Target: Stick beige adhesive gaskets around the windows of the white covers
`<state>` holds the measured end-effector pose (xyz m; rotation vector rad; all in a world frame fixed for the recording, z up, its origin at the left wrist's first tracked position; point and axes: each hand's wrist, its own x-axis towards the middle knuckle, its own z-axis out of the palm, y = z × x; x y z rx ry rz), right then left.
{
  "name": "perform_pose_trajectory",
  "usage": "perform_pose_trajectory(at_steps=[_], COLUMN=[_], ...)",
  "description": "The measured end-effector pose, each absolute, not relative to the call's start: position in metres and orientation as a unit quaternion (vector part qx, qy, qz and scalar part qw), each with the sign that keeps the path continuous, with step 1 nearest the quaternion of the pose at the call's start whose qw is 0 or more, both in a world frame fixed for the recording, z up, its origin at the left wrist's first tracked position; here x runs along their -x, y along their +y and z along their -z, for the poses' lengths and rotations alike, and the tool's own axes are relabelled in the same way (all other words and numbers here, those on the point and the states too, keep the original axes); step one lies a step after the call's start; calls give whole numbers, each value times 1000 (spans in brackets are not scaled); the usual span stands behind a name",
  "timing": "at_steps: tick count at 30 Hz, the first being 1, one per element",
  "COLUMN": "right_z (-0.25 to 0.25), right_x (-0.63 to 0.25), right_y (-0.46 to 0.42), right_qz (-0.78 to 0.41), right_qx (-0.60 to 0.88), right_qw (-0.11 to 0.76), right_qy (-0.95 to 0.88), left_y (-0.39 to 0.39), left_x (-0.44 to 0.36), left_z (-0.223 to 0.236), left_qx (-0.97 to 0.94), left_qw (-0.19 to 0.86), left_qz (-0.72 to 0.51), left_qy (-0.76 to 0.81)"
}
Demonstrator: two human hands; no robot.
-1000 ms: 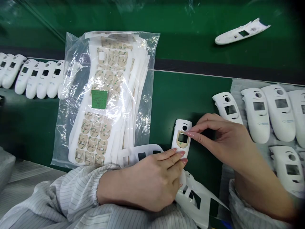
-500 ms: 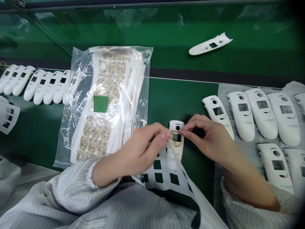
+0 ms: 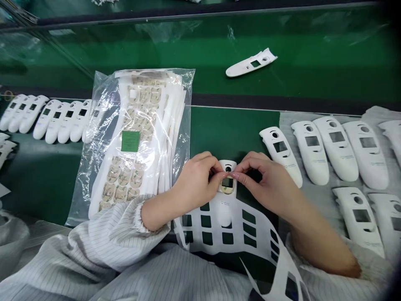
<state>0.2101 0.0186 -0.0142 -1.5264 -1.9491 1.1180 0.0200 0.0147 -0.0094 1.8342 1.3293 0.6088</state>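
Observation:
A white plastic thermometer shell (image 3: 224,215) lies in front of me on the green bench, its narrow end towards me. A tan ring-shaped adhesive sticker (image 3: 227,190) lies around its display window. My left hand (image 3: 200,175) is closed, thumb and forefinger pinching at the sticker's upper edge. From the other side, my right hand (image 3: 263,177) pinches at the same edge, so the fingertips of both hands nearly meet. They hide that edge and part of the round hole above. Under and around the shell spreads a white backing sheet (image 3: 216,246) with square cut-outs, curling down at right.
Left of my hands lies a clear plastic bag (image 3: 181,150) of sticker sheets (image 3: 123,167) with a green label (image 3: 130,141). Several shells (image 3: 69,121) line the far left; more (image 3: 336,146) lie on grey wrapping at right. One shell (image 3: 251,63) rests beyond the dark ledge (image 3: 232,100).
My left fingertips have come closer to my right ones over the shell. The backing sheet has shifted and now spreads flatter below them. The whole view has shifted slightly.

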Motion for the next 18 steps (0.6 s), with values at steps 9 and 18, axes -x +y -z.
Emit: perform_pose_trajectory(at_steps=[9,18], right_z=[15,15], right_x=[-213,-211], right_y=[17,18], right_qz=[-397,-395], right_qx=[547,557], right_qw=[209,207], right_qy=[-707,-701], left_y=[17,14], left_x=[-23,-22], left_z=[12,15], left_qx=[-726,-741], left_qw=[373,351], left_qz=[-234,-230], left_qy=[528,524])
